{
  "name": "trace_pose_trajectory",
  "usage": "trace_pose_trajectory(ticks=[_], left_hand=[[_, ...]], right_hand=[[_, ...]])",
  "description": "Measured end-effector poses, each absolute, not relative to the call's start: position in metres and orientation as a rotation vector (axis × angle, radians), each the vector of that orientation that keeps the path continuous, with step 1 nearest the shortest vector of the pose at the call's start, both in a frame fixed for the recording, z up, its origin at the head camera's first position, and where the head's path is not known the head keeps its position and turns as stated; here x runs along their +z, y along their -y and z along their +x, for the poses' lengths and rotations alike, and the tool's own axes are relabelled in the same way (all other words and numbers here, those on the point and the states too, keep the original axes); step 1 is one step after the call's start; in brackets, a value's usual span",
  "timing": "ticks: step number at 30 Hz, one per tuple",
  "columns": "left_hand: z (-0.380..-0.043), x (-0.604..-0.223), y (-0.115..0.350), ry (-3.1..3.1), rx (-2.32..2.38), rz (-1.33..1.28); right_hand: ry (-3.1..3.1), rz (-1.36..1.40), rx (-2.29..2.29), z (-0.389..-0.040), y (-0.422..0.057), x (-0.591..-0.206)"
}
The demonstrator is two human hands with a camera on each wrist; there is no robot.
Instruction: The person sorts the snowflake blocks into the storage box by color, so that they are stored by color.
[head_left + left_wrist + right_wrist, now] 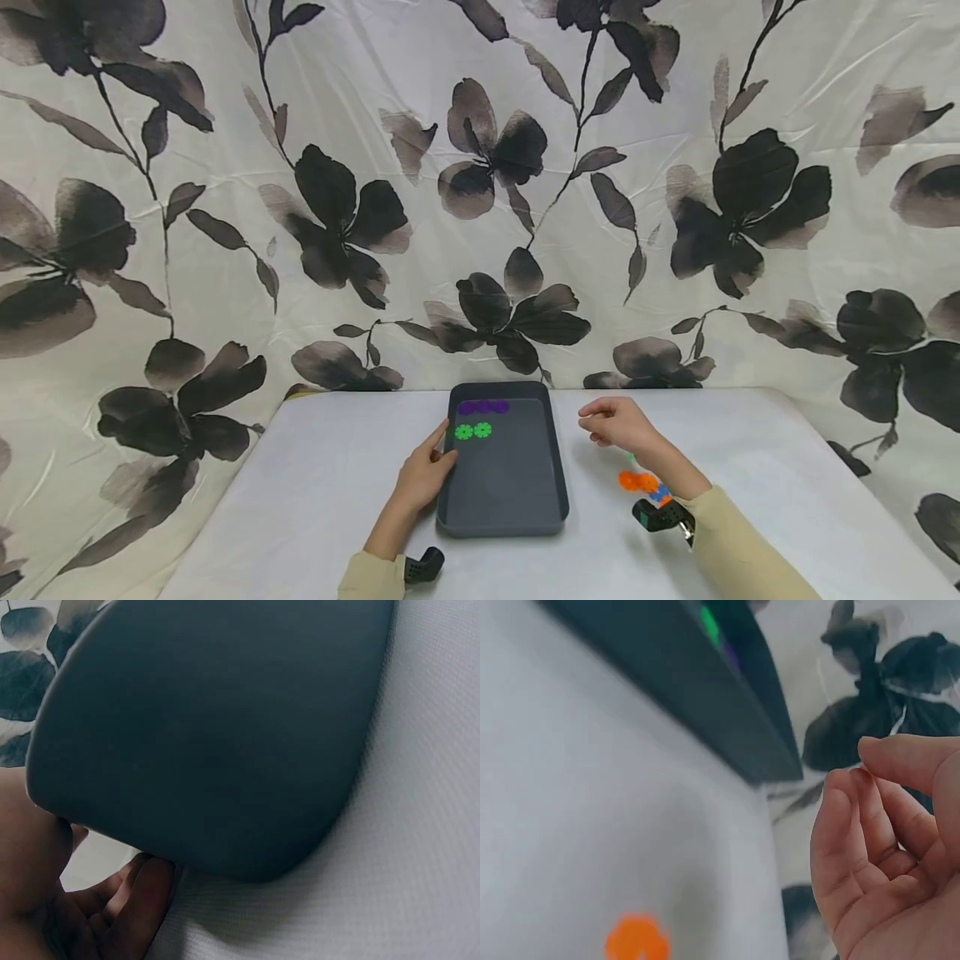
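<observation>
My left hand (426,473) holds the dark grey tray (508,531) by its left side, with the thumb over the rim. In the left wrist view, the other fingers (146,904) lie curled below the tray's wall. Inside the tray, a row of purple flower-shaped pieces (483,407) runs along the far left. Just nearer, two bright green flower-shaped pieces (473,431) sit side by side. Right of the tray, my right hand (617,422) hovers with loosely bent fingers. Its thumb is close to the fingertips in the right wrist view, and nothing shows between them.
Orange pieces (638,481) and blue pieces (660,493) lie on the white table (330,467), partly hidden by my right forearm. A bit of green (632,457) peeks out beside that wrist. A floral cloth (495,250) hangs behind the table.
</observation>
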State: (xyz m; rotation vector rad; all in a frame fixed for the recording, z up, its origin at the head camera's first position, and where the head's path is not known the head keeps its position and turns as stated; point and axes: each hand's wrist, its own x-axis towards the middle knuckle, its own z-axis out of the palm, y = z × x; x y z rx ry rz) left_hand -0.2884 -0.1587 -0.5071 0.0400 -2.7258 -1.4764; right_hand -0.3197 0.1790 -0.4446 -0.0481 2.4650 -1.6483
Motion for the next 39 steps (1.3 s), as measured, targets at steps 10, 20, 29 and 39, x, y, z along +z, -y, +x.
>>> trace_pose_trajectory(ticks=[10,20,29,39], left_hand=[[-0.288,-0.505,0.164,2.732,-1.459,0.056],[-0.283,-0.502,0.164,2.737,-1.493,0.072],[-0.285,-0.504,0.163,2.743,-1.479,0.069],[-0.283,-0.507,0.161,2.741,-1.47,0.054]], right_hand=[[-2.493,0.102,-1.624,-0.304,-0.219,-0.468],[-2.596,0.204,-1.618,-0.292,-0.236,-0.495],[-2.703,0.257,-1.56,-0.289,-0.241,-0.505],[-2.771,0.224,-1.481,-0.284,-0.248,-0.508]])
